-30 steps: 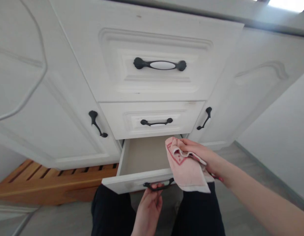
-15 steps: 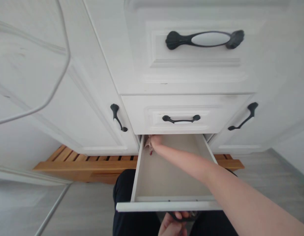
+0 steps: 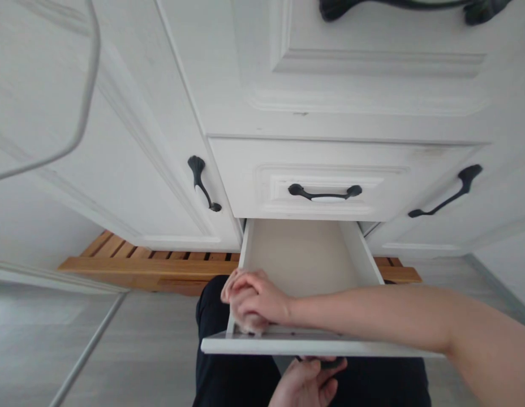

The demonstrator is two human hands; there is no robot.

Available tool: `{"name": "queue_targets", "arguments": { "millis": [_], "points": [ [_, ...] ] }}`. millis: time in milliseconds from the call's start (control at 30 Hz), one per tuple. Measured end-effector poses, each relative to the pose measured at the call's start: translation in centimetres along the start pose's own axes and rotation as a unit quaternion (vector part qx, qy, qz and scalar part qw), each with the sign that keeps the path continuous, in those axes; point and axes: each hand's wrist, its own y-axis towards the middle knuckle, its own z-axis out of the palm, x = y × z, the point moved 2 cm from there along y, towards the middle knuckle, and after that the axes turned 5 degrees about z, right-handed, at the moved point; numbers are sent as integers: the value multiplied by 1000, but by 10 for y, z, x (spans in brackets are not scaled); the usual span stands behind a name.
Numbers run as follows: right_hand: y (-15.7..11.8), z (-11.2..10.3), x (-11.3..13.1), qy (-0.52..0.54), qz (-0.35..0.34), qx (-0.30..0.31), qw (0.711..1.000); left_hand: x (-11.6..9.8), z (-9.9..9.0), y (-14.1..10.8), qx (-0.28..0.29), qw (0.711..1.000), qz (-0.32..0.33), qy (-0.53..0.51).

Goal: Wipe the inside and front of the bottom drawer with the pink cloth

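A white drawer (image 3: 305, 257) is pulled out, and its inside looks bare apart from my hand. My right hand (image 3: 262, 297) is closed on a crumpled pinkish cloth (image 3: 250, 324) at the drawer's front left corner, over the left side wall. Blur hides part of the cloth's outline. Below the drawer front, my left hand (image 3: 302, 384) has its fingers curled around the dark drawer handle (image 3: 330, 363), which is only partly visible.
A closed drawer with a dark handle (image 3: 325, 193) sits above the open one. Cabinet doors with handles (image 3: 203, 183) flank it. A slatted wooden bench (image 3: 160, 268) runs behind my knees. At the left hangs a white cable (image 3: 85, 102).
My right hand has drawn the cloth from the drawer's back left corner to its front left corner. The left hand stays at the handle. The view has shifted closer.
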Motion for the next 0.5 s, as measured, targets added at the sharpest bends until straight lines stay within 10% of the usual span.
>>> {"name": "queue_targets", "arguments": {
  "millis": [233,367,500],
  "points": [
    [-31,-66,33,-146,116,298,936,-5,-9,12,-31,992,-18,122],
    [8,-108,46,-311,33,128,941,-2,-14,16,-54,983,32,174],
    [76,-115,45,-252,4,1,968,2,-16,15,-48,983,62,165]
  ]
}}
